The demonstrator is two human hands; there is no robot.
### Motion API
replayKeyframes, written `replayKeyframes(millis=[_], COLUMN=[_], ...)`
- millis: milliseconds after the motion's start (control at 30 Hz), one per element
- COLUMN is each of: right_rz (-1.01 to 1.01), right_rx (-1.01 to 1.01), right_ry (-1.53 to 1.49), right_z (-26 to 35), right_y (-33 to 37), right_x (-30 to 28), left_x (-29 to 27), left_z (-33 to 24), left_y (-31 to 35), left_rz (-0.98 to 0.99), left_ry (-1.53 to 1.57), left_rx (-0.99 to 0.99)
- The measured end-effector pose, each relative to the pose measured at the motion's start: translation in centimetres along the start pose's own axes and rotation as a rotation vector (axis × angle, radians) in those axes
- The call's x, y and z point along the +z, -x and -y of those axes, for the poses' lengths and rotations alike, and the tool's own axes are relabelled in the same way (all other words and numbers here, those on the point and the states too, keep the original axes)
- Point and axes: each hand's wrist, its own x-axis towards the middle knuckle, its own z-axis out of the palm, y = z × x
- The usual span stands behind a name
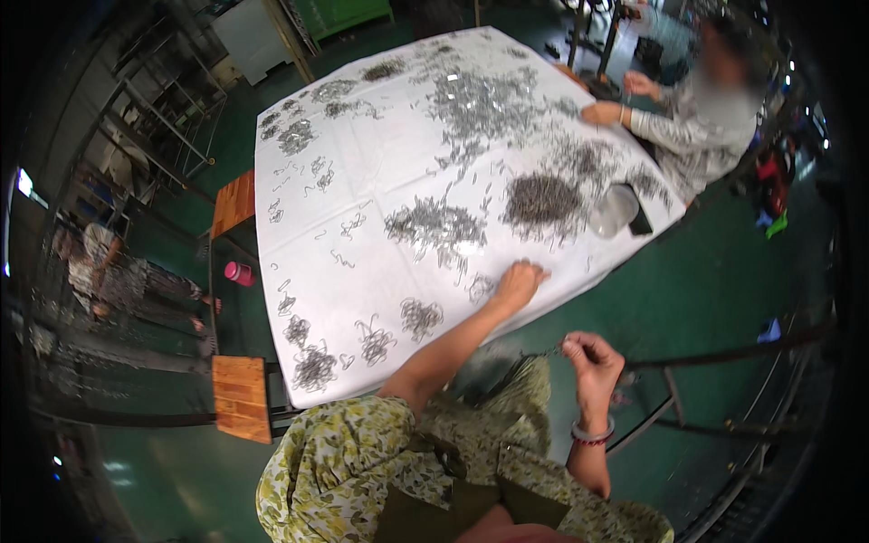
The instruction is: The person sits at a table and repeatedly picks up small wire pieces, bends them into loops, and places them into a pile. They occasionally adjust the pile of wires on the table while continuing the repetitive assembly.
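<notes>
On the white-covered table [362,262], many small dark bent wire pieces lie in heaps and scatters. My left hand [520,285] is over the near edge, palm down, its fingers slightly apart and pointing right. Just left of it is a small loose cluster of curved wire hooks [481,288]. My right hand [593,365] is raised off the table, with thumb and fingers pinched. From that pinch a thin dark strand of wire pieces [541,351] sticks out to the left; its exact make is too small to tell. A dense brown-black heap [541,201] lies beyond my left hand.
At the right edge stands a round clear dish [615,212] beside a dark flat piece. A co-worker [697,127] reaches over the far right. Wooden stools [242,398] and a pink jar [239,273] are on the left. Another person [118,271] is farther left.
</notes>
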Motion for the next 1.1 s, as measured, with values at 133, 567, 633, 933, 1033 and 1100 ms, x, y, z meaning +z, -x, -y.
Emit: replayKeyframes(millis=[133, 567, 633, 933, 1033, 1100], right_rz=[0.01, 0.176, 0.195, 0.174, 0.17, 0.121], right_rx=[-0.039, -0.022, -0.024, 0.013, 0.002, 0.006], right_ry=[-0.027, -0.082, -0.075, -0.094, -0.1, -0.095], right_z=[-0.7, -4.7, -5.1, -5.8, -5.4, -4.8], right_y=[-1.1, -1.3, -1.2, 1.1, 1.9, 2.5], right_x=[-0.4, -0.8, -0.5, 2.4, 3.8, 4.7], left_x=[5.6, -0.6, -1.9, -9.5, -10.4, -10.4], left_z=[2.4, 1.7, 1.7, -4.3, -5.7, -5.8], left_y=[0.0, 2.5, 4.2, 13.5, 15.8, 16.5], left_rz=[-0.116, -0.1, -0.119, -0.18, -0.204, -0.282], left_ry=[-0.195, 0.499, 0.753, 1.142, 0.86, 0.777], left_rx=[0.202, -0.19, -0.222, 0.067, 0.173, 0.235])
